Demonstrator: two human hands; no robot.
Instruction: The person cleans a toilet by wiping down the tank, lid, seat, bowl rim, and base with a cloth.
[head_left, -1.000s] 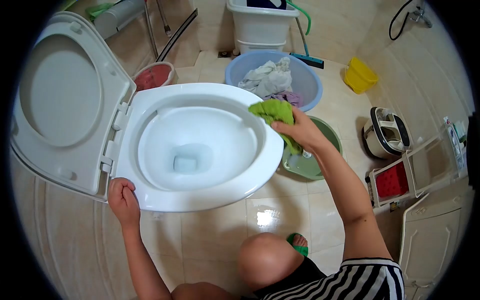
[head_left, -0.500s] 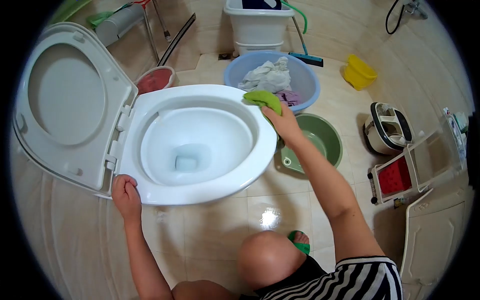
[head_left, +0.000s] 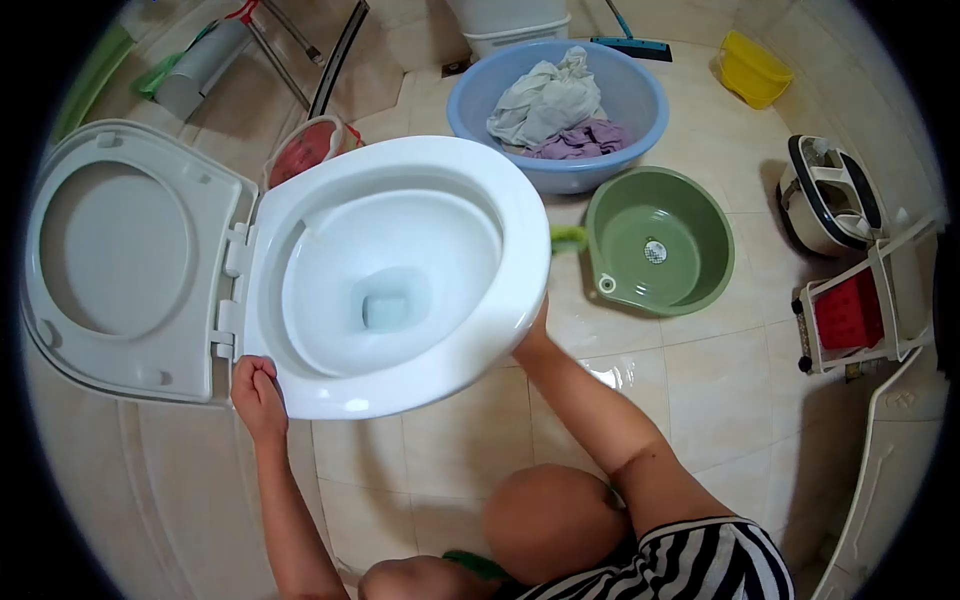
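A white toilet bowl [head_left: 390, 395] fills the middle of the view, its seat and lid [head_left: 120, 250] raised to the left. My left hand [head_left: 259, 398] is curled closed against the near edge of the rim, beside the hinge. My right hand [head_left: 535, 330] reaches under the outer front of the bowl, and its fingers are hidden there. A green cloth [head_left: 568, 238] pokes out past the bowl's front, partly hidden and slightly blurred. Just right of the cloth stands a green basin [head_left: 715, 255] with a little water in it.
A blue tub [head_left: 650, 120] behind holds white and purple laundry. Further off are a squeegee [head_left: 632, 48], a yellow basin [head_left: 755, 70] and a red-and-white bucket [head_left: 305, 150]. On the right are a beige-and-black bucket [head_left: 830, 195] and a white rack [head_left: 880, 300] with a red box.
My right hand has moved from the top of the rim, down and under the bowl's front, with the green cloth. My left hand stays by the hinge. The view has tilted downward.
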